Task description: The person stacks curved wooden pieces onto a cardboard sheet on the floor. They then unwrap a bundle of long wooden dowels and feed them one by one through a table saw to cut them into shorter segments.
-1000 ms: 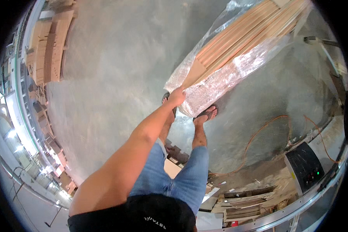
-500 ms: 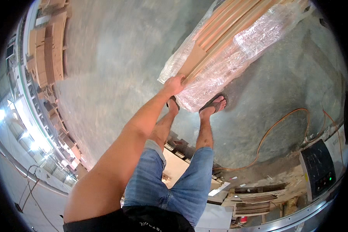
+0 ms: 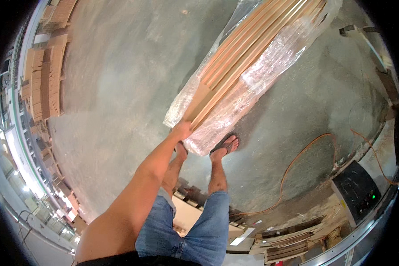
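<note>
A long bundle of wooden strips (image 3: 246,48) lies on the floor before my feet, running away to the far right. Torn clear plastic film (image 3: 235,99) covers its sides and near end, leaving the top exposed. At the bundle's near end, my left hand (image 3: 181,130) is closed around the end of a wooden strip (image 3: 216,103) along the opening. Beside that strip lies a flat brown piece (image 3: 197,103), close to my fingers. The fingertips are partly hidden by the wood. My right hand is out of view.
An orange hose (image 3: 283,179) curves over the floor at the right. It runs near a black machine panel (image 3: 355,190) with a green light. Stacked brown boards (image 3: 44,82) stand at the far left. More wood pieces (image 3: 292,241) lie behind me.
The view has shifted, so the bundle, my legs and my left hand appear lower and farther left. My left hand keeps its grip at the bundle's near end.
</note>
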